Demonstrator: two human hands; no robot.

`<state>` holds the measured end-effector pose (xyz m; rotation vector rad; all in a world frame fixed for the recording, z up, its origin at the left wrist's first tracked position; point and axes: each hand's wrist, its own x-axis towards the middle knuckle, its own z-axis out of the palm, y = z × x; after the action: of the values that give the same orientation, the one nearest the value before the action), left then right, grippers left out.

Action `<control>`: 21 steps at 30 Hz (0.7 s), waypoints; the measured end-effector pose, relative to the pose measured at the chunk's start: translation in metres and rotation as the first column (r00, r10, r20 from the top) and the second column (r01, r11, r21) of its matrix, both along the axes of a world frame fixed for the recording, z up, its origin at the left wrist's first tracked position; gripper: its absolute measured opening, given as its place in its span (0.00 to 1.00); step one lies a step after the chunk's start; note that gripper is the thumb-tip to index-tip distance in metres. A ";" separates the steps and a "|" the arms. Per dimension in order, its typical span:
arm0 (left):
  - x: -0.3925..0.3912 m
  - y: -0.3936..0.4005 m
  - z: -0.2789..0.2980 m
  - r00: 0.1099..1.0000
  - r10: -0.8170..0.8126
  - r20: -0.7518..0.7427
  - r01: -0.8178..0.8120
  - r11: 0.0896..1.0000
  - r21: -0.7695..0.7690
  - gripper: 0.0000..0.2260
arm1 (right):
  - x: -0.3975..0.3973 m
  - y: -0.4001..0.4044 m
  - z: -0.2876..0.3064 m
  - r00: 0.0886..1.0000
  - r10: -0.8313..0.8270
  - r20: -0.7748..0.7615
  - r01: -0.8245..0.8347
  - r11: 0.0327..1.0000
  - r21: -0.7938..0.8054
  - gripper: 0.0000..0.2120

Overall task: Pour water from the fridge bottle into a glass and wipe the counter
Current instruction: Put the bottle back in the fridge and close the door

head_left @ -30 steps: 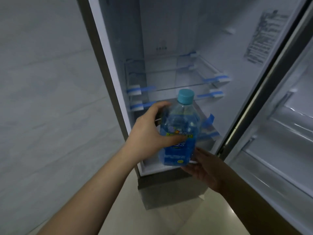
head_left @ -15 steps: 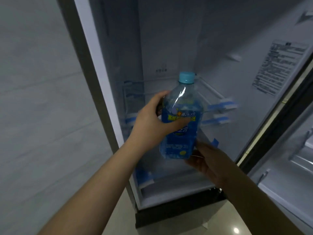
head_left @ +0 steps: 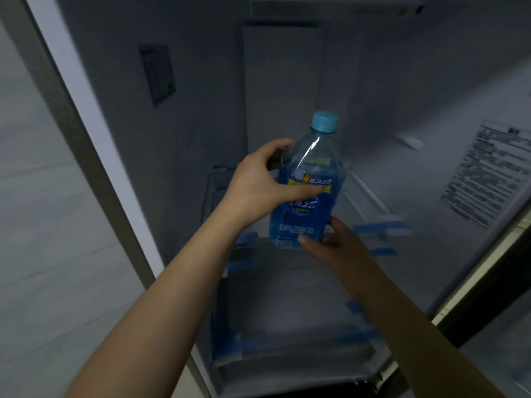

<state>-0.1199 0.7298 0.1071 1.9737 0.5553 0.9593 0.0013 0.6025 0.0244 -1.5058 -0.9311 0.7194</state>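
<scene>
A clear plastic water bottle with a blue label and a light blue cap stands upright in the air in front of the open fridge. My left hand grips its upper body from the left, thumb across the label. My right hand holds the bottle's bottom from the lower right, thumb against its base. The cap is on. No glass or cloth is in view.
Inside the fridge are glass shelves taped with blue strips and a drawer space low down. A printed sticker is on the right inner wall. The fridge's left frame and a tiled wall lie to the left.
The bottle has risen from the lower shelf level to higher in front of the fridge, both hands still on it. The view has tilted upward.
</scene>
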 end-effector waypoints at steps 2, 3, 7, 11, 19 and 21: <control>0.010 0.009 0.000 1.000 0.013 0.003 -0.013 1.000 0.016 0.37 | 0.013 0.015 -0.004 0.995 -0.028 0.095 0.028 1.000 0.005 0.20; 0.016 0.014 0.000 1.000 0.020 0.009 -0.020 1.000 0.013 0.37 | 0.019 0.023 -0.006 0.992 -0.033 0.118 0.031 0.999 0.024 0.20; 0.032 0.030 -0.002 0.999 0.038 0.015 -0.037 0.999 -0.012 0.37 | 0.043 0.050 -0.013 0.959 -0.088 0.271 0.067 0.994 0.084 0.19; 0.041 0.044 -0.005 0.998 0.060 0.015 -0.060 0.998 -0.007 0.35 | 0.062 0.076 -0.018 0.899 -0.101 0.426 0.069 0.994 0.090 0.18; 0.057 0.076 -0.021 0.989 0.132 0.059 -0.126 0.987 -0.105 0.36 | 0.077 0.113 -0.023 0.881 -0.108 0.460 0.086 0.994 0.068 0.17; 0.061 0.084 -0.025 0.989 0.143 0.049 -0.136 0.984 -0.118 0.37 | 0.078 0.117 -0.026 0.883 -0.112 0.456 0.099 0.994 0.053 0.18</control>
<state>-0.0586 0.8133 0.0822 1.8188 0.7084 1.0434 0.0792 0.7198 -0.0014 -1.7235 -1.1927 0.2667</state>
